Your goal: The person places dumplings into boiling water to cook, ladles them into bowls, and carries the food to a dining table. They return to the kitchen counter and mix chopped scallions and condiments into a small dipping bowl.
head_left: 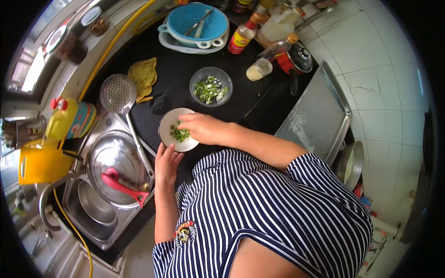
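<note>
A small white bowl (187, 144) with a dark rim holds chopped scallions (180, 134). My left hand (168, 162) grips its near edge, the thumb against the wall and the fingers underneath. From the right, my right hand (206, 129) reaches over the rim, fingers bent together with the tips among the scallions. Just beyond, on the black counter, stands a clear glass bowl (198, 98) with more chopped scallions, green and white pieces mixed.
A steel sink (95, 234) lies to the left, with a pot lid (99, 155), a skimmer (118, 92) and a pink-handled tool (125, 187). Behind are a blue colander (178, 21) and bottles (241, 39). A metal tray (320, 106) and red pot (289, 62) stand right.
</note>
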Action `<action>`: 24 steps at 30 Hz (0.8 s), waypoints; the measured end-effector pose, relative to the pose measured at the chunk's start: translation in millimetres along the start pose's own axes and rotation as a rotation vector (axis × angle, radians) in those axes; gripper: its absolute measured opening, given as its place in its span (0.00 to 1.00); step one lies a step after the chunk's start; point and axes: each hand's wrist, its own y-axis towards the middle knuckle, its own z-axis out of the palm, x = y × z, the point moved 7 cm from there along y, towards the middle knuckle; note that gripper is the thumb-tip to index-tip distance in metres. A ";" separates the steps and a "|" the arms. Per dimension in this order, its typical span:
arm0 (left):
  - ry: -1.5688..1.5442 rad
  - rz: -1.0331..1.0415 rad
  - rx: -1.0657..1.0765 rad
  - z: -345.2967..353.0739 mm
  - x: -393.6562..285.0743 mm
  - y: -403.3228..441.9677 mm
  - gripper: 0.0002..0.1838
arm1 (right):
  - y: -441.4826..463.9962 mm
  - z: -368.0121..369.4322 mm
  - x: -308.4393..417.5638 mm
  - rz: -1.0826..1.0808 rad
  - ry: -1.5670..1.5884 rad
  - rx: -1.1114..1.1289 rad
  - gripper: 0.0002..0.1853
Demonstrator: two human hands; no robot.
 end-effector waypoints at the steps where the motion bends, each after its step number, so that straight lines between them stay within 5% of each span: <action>1: 0.033 -0.005 -0.013 3.5 -2.2 -0.6 0.22 | 0.6 -1.2 -1.4 0.022 0.035 -0.058 0.14; 6: 0.334 0.208 -0.203 0.5 -21.8 -4.2 0.39 | 1.6 -9.3 5.2 0.013 -0.123 -0.125 0.06; 8: 0.340 0.303 -0.258 4.5 -33.7 -9.7 0.38 | -0.9 -11.5 17.4 -0.275 -0.108 -0.237 0.07; 13: 0.405 0.456 -0.306 2.4 -46.2 -5.2 0.33 | -7.3 4.4 -3.0 -0.073 0.004 0.065 0.19; 15: 0.372 0.457 -0.291 5.9 -50.3 -3.5 0.32 | -17.9 -12.2 21.4 -0.448 -0.148 -0.219 0.19; 17: 0.399 0.461 -0.305 4.2 -53.2 -0.4 0.32 | -6.8 -29.5 6.5 -0.187 0.102 -0.037 0.13; 20: 0.403 0.499 -0.320 3.2 -58.3 -2.7 0.31 | -6.6 -112.4 -40.5 0.181 0.263 -0.528 0.06; 24: 0.381 0.522 -0.358 12.9 -69.2 -18.4 0.29 | -29.6 -235.9 -130.5 0.471 0.247 -1.228 0.20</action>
